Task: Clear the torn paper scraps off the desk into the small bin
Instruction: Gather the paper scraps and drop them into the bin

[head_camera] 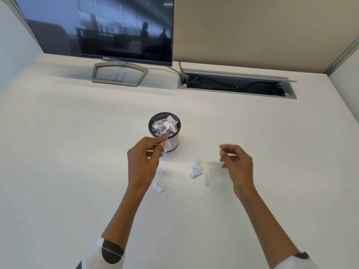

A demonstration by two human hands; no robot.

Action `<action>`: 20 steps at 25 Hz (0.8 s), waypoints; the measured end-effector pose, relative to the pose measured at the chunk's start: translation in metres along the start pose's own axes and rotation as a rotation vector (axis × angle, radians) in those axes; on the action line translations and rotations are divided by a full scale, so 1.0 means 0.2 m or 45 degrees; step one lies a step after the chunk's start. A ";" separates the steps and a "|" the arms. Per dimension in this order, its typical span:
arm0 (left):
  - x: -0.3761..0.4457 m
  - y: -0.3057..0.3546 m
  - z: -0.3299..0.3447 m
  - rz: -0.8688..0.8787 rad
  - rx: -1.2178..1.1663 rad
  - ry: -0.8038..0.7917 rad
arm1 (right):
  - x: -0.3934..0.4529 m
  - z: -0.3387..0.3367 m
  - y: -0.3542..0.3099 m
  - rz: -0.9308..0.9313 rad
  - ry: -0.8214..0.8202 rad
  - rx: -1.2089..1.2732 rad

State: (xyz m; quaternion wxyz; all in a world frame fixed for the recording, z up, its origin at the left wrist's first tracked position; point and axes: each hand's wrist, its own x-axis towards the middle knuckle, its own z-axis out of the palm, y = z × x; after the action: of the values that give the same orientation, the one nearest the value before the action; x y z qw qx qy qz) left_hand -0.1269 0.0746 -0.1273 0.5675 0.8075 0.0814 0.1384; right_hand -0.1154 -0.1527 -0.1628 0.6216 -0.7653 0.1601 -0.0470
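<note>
1. Sleeves sit closest to the camera, pushed up on both forearms, so it's bare hands doing the work over the white desk [77, 152].

2. Left hand [144, 158] is up beside the near side of the small bin [164, 131]. Its fingers [158, 141] are pinched together on one white scrap [167, 145], held right against the bin's front wall and just below the rim. Not dropped in yet, by the look of it.

3. Right hand [236, 162] hangs off to the right of the leftover bits, fingers loosely curled and partly spread. It's blurry, but I can't see any paper in it, so I'd call it empty.

4. Done so far: the bin is already heaped with torn paper, nearly up to the rim. That looks like the bulk of the job.

5. Still left on the desk:
   - a small cluster of scraps [197, 169] between the two hands, plus one long strip [207, 179] just to its right
   - a few more pieces [159, 187] right by the left wrist, one partly tucked behind the hand

6. My guess is we're most of the way through, with a handful of pickups to go. Only worry is the bin being so full that the last bits might slide off the pile.
</note>
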 end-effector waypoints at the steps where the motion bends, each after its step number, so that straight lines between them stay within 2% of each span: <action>1: 0.00 0.01 0.00 0.009 -0.009 0.018 | -0.03 -0.05 0.07 0.076 0.047 -0.024; 4: 0.06 0.05 0.01 0.089 0.016 0.117 | -0.10 -0.15 0.21 0.199 0.102 -0.005; 6: 0.16 0.08 0.02 0.124 0.084 0.150 | -0.11 -0.15 0.22 0.210 0.033 -0.046; 10: 0.27 0.07 0.03 0.098 0.315 0.054 | -0.06 -0.04 0.12 0.173 -0.337 -0.498; 13: 0.19 0.00 -0.04 0.147 0.351 0.138 | -0.05 0.07 0.06 0.003 -0.604 -0.922; 15: 0.10 -0.09 -0.11 0.085 0.408 0.159 | -0.05 0.14 0.04 -0.106 -0.668 -1.040; 17: 0.01 -0.18 -0.16 -0.082 0.483 0.008 | -0.06 0.19 0.04 -0.141 -0.641 -1.003; 20: -0.08 -0.26 -0.15 -0.320 0.689 -0.491 | -0.06 0.24 0.04 -0.153 -0.589 -0.919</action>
State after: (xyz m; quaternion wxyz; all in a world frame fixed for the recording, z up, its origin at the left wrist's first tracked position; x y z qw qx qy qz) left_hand -0.1511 0.1143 -0.1679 0.3504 0.9237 0.1051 -0.1141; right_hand -0.1147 -0.1047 -0.1796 0.3299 -0.9320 -0.0220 0.1487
